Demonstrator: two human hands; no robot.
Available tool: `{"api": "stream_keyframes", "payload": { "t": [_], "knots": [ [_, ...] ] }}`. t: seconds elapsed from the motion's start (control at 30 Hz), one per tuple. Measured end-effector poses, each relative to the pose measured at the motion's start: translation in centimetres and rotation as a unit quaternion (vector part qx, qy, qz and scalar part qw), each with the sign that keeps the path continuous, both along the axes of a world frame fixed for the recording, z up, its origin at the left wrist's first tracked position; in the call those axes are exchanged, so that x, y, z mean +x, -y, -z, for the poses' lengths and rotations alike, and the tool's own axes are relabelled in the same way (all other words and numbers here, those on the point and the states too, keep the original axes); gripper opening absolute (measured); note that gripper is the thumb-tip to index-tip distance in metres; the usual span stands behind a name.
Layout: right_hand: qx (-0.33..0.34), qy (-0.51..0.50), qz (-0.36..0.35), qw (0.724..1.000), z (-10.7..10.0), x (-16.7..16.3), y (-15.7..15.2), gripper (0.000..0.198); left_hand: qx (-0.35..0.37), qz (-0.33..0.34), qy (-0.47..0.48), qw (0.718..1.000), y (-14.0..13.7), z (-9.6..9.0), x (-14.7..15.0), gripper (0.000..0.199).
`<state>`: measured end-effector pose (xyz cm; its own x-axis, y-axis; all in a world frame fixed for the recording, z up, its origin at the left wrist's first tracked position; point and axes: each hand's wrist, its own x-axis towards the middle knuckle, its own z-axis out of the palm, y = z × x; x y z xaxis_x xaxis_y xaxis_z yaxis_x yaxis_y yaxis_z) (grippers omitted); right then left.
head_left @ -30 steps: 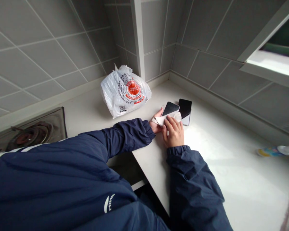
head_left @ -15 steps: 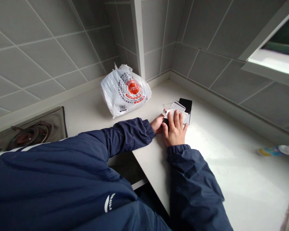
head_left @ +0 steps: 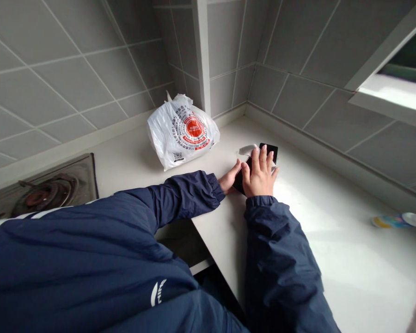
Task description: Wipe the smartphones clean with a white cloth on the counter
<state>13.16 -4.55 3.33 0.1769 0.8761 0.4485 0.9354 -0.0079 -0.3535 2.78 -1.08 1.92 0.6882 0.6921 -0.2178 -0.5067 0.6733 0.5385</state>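
My right hand (head_left: 260,173) lies flat, fingers spread, pressing a white cloth (head_left: 247,149) onto a dark phone (head_left: 240,179) on the white counter (head_left: 333,240). The cloth sticks out beyond my fingertips, and most of the phone is hidden under the hand. At the phone's near left edge, my left hand (head_left: 229,178) steadies it with thumb and fingers. A second black phone (head_left: 271,149) lies just behind, partly covered by my right fingers.
A white plastic bag (head_left: 182,130) with a red print sits by the tiled back wall. A gas burner (head_left: 45,189) is set in at the left. A small colourful bottle (head_left: 397,219) lies at the right edge, below the window sill (head_left: 391,92).
My right hand slid the cloth away from me along the phone, from its near end to its far end, now covering most of the screen. My left hand stayed at the near edge.
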Motion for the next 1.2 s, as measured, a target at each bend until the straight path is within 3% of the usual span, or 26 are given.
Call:
{"api": "stream_keyframes", "payload": {
  "t": [0.13, 0.27, 0.6, 1.0, 1.2],
  "knots": [
    [-0.020, 0.005, -0.034, 0.999, 1.2, -0.9, 1.3, 0.061, 0.000, -0.015, 0.030, 0.999, 0.1, -0.7, 0.1, 0.067],
    [-0.029, 0.021, -0.052, 0.998, 2.6, -1.8, 3.2, 0.059, -0.045, -0.001, 0.049, 0.998, 0.0, -1.5, -0.3, 0.080],
    [0.008, 0.021, -0.077, 0.997, 3.9, -2.8, 5.0, 0.058, -0.113, 0.038, -0.015, 0.993, -0.6, -1.0, -1.2, 0.097],
    [0.016, 0.030, -0.067, 0.997, 4.0, -2.7, 5.0, 0.059, -0.115, 0.057, 0.038, 0.991, -0.6, -0.9, -1.0, 0.085],
    [0.031, 0.046, -0.042, 0.998, 3.7, -2.4, 4.8, 0.060, -0.075, 0.066, 0.081, 0.992, 0.0, -0.7, -0.7, 0.082]
  ]
}}
